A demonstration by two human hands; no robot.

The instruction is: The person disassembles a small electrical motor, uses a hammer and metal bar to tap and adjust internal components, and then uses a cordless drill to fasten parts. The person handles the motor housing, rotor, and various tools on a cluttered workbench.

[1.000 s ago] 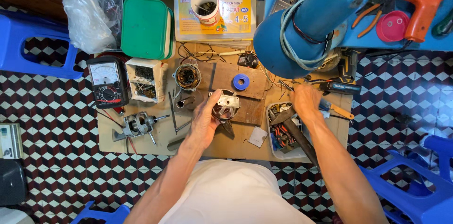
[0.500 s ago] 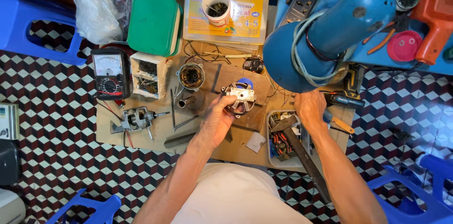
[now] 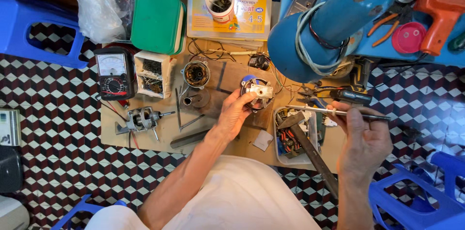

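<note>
Motor housing, a round metal piece with a pale bracket across its face, sits in the left hand, whose fingers wrap its lower left edge and hold it just above the wooden board on the tiled floor. Half a second ago the same hand had the piece in much the same place, so the grip has stayed; a second ago it lay lower on the board under that hand. What has changed is on the other side: the right hand, which rested among the tools beside the clear tray, has lifted clear and now pinches a long thin screwdriver between thumb and fingers, the shaft lying almost level with its tip pointing left toward the housing but not touching it. As I judge it, the piece is steadied and the tool is ready, so work on the housing is about to begin rather than under way. Around them lie a small motor with a shaft, a black meter, a copper-wound stator, a green box, and a blue fan base at the upper right.
</note>
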